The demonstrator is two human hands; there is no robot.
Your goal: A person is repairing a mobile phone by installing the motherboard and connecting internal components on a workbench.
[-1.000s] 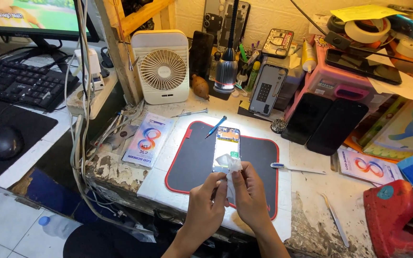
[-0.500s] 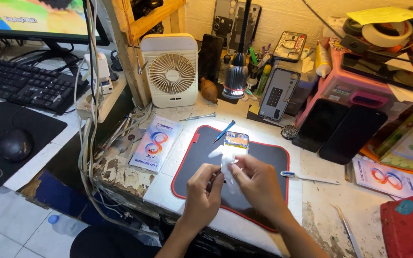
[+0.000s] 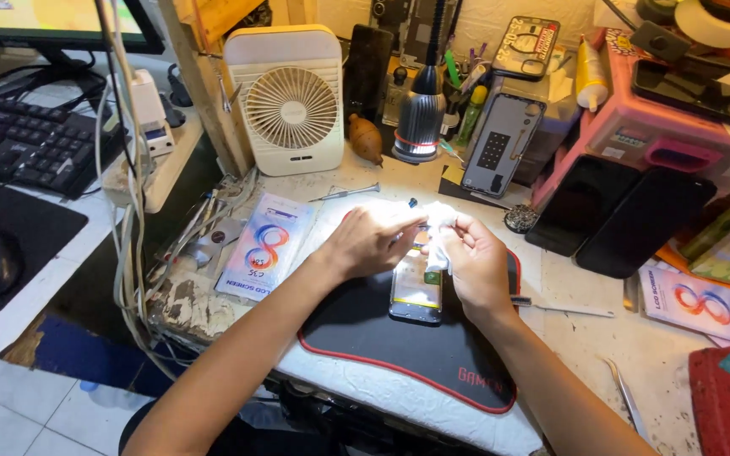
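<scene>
On the black red-edged mat (image 3: pixel 433 355) near the tabletop's edge lies an opened phone (image 3: pixel 416 291), above it the left hand (image 3: pixel 371 241) and right hand (image 3: pixel 476 263) both pinch a white cloth (image 3: pixel 438 228) together, a cream fan (image 3: pixel 291 101) standing far behind

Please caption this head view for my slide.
Both hands, left hand and right hand, hold a white wipe over an opened phone.
</scene>
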